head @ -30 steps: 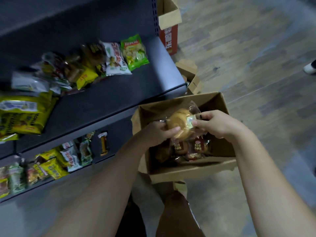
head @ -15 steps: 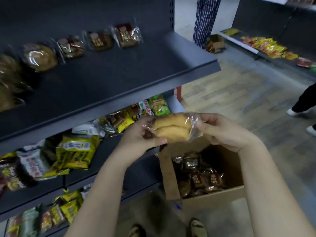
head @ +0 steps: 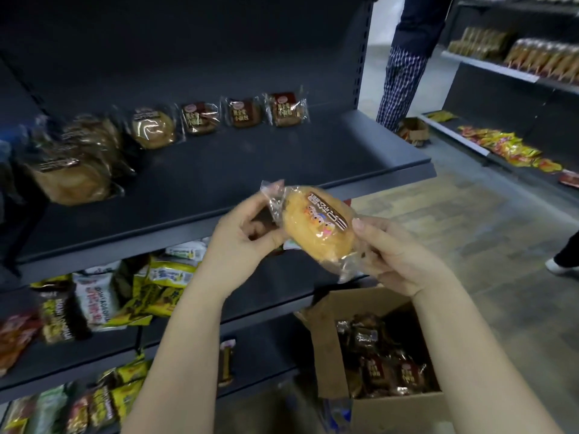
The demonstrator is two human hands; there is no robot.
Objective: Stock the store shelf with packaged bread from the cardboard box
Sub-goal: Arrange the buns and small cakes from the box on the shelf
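1. The matte dark metal shelf (head: 266, 164) carries a row of wrapped breads (head: 200, 119) along its back; those at its left end blur.
2. Just before the shelf's lip, the left hand (head: 238, 245) pinches one crinkled end of a clear-wrapped golden bun (head: 319, 230); the right hand (head: 398, 255) grips the other.
3. Below the shelf, rightward, the open cardboard box (head: 391, 411) holds dark packets.

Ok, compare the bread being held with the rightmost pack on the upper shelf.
Colour: the held bun is pale golden, the shelf pack dark brown with a red label. Shape: the held bun is oval, the shelf pack squarish. State: the held bun is gripped by the left hand and right hand in front of the upper shelf; the shelf pack sits at its back. Both have clear wrappers.
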